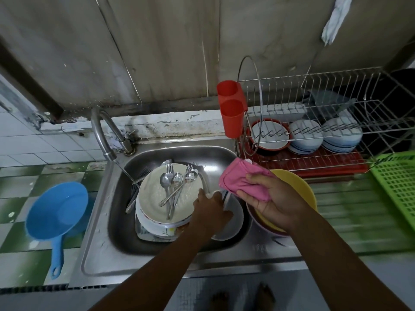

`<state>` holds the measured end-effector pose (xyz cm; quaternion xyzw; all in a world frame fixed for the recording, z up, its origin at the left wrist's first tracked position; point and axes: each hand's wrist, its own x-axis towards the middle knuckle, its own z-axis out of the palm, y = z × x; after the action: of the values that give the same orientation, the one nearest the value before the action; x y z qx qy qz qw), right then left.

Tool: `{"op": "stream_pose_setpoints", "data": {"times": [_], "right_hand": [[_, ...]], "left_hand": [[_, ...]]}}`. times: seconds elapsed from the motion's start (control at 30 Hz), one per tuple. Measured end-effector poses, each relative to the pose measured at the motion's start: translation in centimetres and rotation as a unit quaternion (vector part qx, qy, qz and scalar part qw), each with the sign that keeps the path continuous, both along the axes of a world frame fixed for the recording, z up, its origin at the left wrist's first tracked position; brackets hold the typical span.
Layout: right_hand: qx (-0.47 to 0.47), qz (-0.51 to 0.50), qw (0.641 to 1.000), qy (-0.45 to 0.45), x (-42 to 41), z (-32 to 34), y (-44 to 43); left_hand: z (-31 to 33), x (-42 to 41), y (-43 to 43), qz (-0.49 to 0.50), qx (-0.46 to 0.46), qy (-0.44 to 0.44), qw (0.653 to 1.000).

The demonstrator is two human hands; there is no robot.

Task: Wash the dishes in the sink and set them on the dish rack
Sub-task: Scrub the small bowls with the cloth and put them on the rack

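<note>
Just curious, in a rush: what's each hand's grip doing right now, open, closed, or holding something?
Left grip: holds the rim of a plate in the sink.
Right grip: holds a pink cloth.

A home kitchen, plainly. Here's the stainless steel sink [213, 158] set into the counter, its curved metal tap [101, 135] sending a thin stream of water into the basin. Down in there is a stack of white plates [155, 198] topped with steel spoons and forks [177, 182], with a grey plate [233, 221] propped alongside. To the right stands a wire dish rack [292, 90] over a red tray [325, 163]. It holds stacked white bowls [305, 135], and a red plastic cutlery holder [231, 108] hangs on its end. Green-and-white checked tiles [22, 198] carry a blue plastic dipper [56, 212]. Beside the sink are a pink cloth [242, 180], a yellow bowl [298, 189] and a green plastic basket [397, 182].
</note>
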<state>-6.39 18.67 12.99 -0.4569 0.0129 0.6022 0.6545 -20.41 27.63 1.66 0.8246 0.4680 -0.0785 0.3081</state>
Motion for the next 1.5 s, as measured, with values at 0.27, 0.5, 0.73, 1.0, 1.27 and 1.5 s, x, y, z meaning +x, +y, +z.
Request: {"op": "stream_pose_setpoints", "data": {"times": [0.27,0.5,0.73,1.0,1.27,1.5], "right_hand": [[0.022,0.042,0.999,-0.013,-0.7,0.1,0.4],[0.018,0.048,0.998,-0.02,-2.0,1.3,1.8],[0.052,0.059,0.996,-0.033,-3.5,2.7,4.1],[0.082,0.118,0.982,-0.126,-4.8,2.2,5.5],[0.221,0.236,0.513,-0.795,-6.7,1.9,9.0],[0.215,0.266,0.192,-0.92,-5.6,2.7,11.2]], "left_hand": [[0.6,-1.6,0.3,0.119,-0.049,-0.122,0.984],[6.6,-6.2,3.3,0.16,0.022,-0.293,0.942],[10.1,-9.9,5.5,0.149,0.094,-0.249,0.952],[11.1,-11.2,5.8,0.281,0.046,-0.333,0.899],[13.0,-10.9,6.5,0.318,-0.137,-0.449,0.824],[14.7,-10.9,8.0,0.301,-0.105,-0.474,0.821]]}}
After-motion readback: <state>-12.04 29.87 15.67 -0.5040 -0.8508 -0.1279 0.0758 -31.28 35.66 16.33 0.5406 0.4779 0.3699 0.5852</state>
